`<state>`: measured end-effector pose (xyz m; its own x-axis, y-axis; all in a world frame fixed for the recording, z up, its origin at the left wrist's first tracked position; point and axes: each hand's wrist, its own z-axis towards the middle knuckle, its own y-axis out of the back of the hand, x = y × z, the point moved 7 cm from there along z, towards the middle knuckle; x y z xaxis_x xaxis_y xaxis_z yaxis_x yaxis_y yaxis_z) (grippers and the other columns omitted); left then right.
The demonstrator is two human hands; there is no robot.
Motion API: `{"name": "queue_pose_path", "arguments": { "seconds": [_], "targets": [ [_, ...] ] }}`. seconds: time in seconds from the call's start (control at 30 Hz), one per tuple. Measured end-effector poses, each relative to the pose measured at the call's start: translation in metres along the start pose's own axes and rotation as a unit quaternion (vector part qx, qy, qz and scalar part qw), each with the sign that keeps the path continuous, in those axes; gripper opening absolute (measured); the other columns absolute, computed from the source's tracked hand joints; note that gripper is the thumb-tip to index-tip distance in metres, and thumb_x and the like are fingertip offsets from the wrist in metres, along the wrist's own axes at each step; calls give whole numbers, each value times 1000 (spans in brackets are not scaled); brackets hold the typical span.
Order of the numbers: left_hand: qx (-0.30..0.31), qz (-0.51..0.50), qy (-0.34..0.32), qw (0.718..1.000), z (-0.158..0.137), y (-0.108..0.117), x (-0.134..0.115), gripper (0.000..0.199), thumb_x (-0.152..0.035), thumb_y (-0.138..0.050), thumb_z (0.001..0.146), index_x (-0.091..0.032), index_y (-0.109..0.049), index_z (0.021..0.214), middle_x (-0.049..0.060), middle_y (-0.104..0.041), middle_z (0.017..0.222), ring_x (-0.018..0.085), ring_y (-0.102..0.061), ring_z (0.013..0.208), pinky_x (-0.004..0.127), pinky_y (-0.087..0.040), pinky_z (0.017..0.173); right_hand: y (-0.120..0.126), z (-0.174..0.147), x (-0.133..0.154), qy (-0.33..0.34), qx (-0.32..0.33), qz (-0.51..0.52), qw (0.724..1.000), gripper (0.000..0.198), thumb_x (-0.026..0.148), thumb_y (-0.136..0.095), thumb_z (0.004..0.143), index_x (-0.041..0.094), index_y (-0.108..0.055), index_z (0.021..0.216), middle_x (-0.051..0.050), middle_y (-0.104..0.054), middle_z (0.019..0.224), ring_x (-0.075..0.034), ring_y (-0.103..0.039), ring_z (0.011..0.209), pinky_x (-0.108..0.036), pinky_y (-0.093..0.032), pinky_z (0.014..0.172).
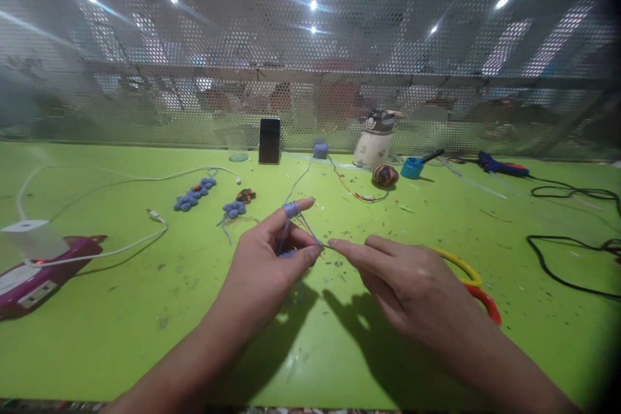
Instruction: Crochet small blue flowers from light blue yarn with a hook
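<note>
My left hand (272,252) is closed on a small blue-purple crochet piece (287,253), mostly hidden behind the fingers. Blue-purple yarn (291,209) is wrapped round its raised index finger and runs down to the thumb tip. My right hand (402,272) is closed on a thin crochet hook (326,246), whose tip meets the yarn at my left thumb; the rest of the hook is hidden by the hand. Left of my hands lie a blue-purple crocheted strip (195,195) and a smaller crocheted piece (235,209) with an orange-black flower (246,195).
At the back stand a phone (270,141), a clear cup (238,147), a blue-purple yarn ball (321,149) and a white jug (372,142). A multicoloured yarn ball (385,175), blue container (412,168) and glue gun (502,165) sit right. Scissors (485,303) lie under my right hand; a power strip (53,278) lies left.
</note>
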<state>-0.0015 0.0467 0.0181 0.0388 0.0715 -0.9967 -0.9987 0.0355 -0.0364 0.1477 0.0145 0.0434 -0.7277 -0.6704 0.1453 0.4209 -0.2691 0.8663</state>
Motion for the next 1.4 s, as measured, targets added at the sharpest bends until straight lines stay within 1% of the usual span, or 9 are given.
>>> {"name": "queue_pose_path", "arguments": {
  "seconds": [0.17, 0.3, 0.43, 0.63, 0.77, 0.83, 0.97, 1.17, 1.4],
  "targets": [
    [1, -9, 5, 1000, 0, 0, 1, 65, -16, -78, 69, -13, -59, 131, 0, -67, 71, 13, -56, 65, 27, -44, 64, 0, -1, 0, 0, -3, -3, 1000, 43, 6, -44, 88, 18, -68, 121, -5, -63, 68, -16, -59, 54, -26, -32, 51],
    [3, -32, 18, 999, 2, 1, 3, 69, -16, -80, 66, -12, -58, 131, -1, -66, 68, 13, -54, 62, 26, -41, 60, 4, -1, 0, -2, -29, -3, 1000, 43, 5, -44, 88, 20, -69, 120, -4, -63, 68, -16, -57, 55, -26, -33, 52],
    [11, -42, 33, 999, 5, 2, 6, 72, -15, -81, 63, -11, -57, 131, -1, -66, 67, 13, -53, 60, 26, -40, 56, 5, 0, 1, 9, -23, 11, 1000, 43, 5, -43, 89, 18, -70, 119, -4, -62, 66, -15, -56, 53, -26, -32, 51],
    [4, -47, 32, 998, 4, 2, 4, 73, -15, -81, 64, -10, -56, 132, 0, -67, 70, 13, -55, 63, 25, -42, 58, 4, -1, 2, 9, -20, 2, 1000, 42, 6, -43, 88, 17, -70, 119, -4, -60, 66, -16, -55, 51, -27, -29, 50],
    [12, -34, 24, 999, 2, 0, 3, 87, -15, -81, 64, -13, -46, 144, -2, -66, 64, 13, -52, 57, 25, -40, 55, 2, 0, 0, 3, -16, -2, 1000, 42, 6, -43, 89, 18, -70, 120, -4, -60, 66, -16, -56, 52, -27, -28, 51],
    [12, -33, 19, 999, 2, 0, 2, 91, -15, -80, 65, -15, -42, 147, -2, -65, 62, 12, -51, 56, 25, -40, 54, 1, 0, -1, 2, -10, -1, 1000, 42, 6, -44, 89, 18, -70, 120, -4, -60, 67, -17, -56, 52, -27, -27, 50],
    [4, -34, 12, 999, 1, 2, 1, 83, -13, -78, 66, -13, -47, 143, -1, -66, 64, 12, -52, 56, 24, -40, 55, 1, 0, -2, 1, -9, -1, 1000, 43, 6, -45, 88, 18, -69, 121, -4, -61, 68, -17, -57, 54, -27, -28, 51],
    [9, -33, 21, 999, 2, 2, 3, 86, -10, -77, 64, -11, -44, 144, -2, -65, 64, 11, -52, 56, 23, -41, 53, 3, -3, 0, 7, -10, -1, 1000, 42, 6, -46, 88, 19, -69, 121, -3, -59, 67, -16, -56, 53, -27, -28, 51],
    [16, -26, 18, 999, 3, 2, 4, 85, -12, -77, 66, -12, -43, 144, -3, -65, 66, 11, -52, 57, 24, -41, 54, 3, -1, 1, 4, -11, -5, 1000, 41, 6, -45, 88, 17, -70, 119, -3, -59, 66, -17, -56, 52, -28, -27, 51]
  ]
}}
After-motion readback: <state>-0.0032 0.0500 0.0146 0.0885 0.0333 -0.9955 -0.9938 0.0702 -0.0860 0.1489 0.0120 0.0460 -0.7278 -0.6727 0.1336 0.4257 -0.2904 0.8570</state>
